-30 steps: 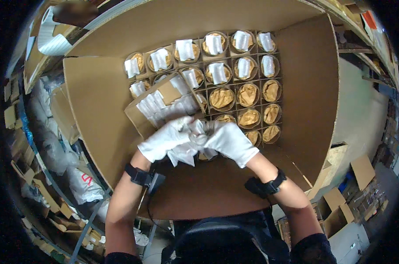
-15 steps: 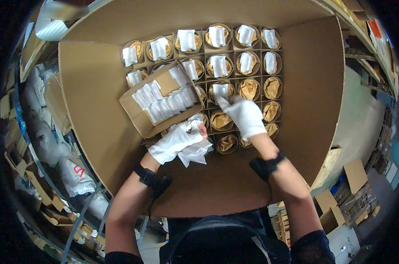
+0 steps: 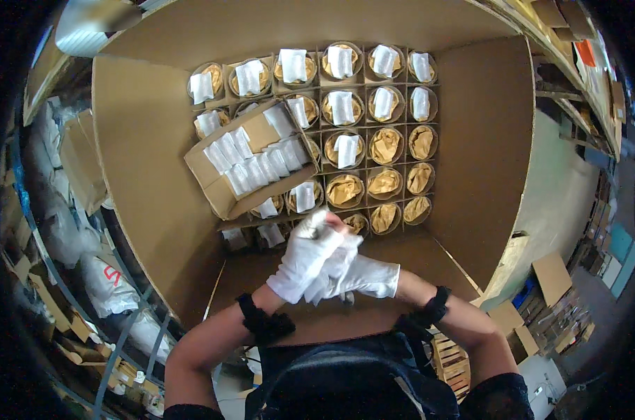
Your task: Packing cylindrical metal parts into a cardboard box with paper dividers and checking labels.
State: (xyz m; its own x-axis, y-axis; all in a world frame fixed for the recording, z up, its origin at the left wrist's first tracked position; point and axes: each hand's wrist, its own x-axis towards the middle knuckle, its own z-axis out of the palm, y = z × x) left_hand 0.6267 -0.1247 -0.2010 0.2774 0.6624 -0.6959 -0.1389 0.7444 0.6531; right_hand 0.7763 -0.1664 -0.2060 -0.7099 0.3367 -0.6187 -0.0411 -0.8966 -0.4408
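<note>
Nearest you, a black band [image 3: 265,320] sits on your left wrist and another dark strap [image 3: 438,302] on your right. Your white-gloved left hand [image 3: 303,260] and right hand [image 3: 375,276] meet and overlap over the near side of the big carton [image 3: 487,133]. Your fingers are bent in against each other; you cannot tell from here whether either grip pinches anything, since the gloves hide it.

Just beyond your left hand, cups with white packets on top stand in the divider cells. To the right, near cups show crumpled brown paper [image 3: 384,218]. Farther left, a small open box [image 3: 211,187] lies askew across the cells, holding rows of white packets [image 3: 260,169]. In the two farthest rows, most visible round cups [image 3: 340,61] carry a packet over the paper.
</note>
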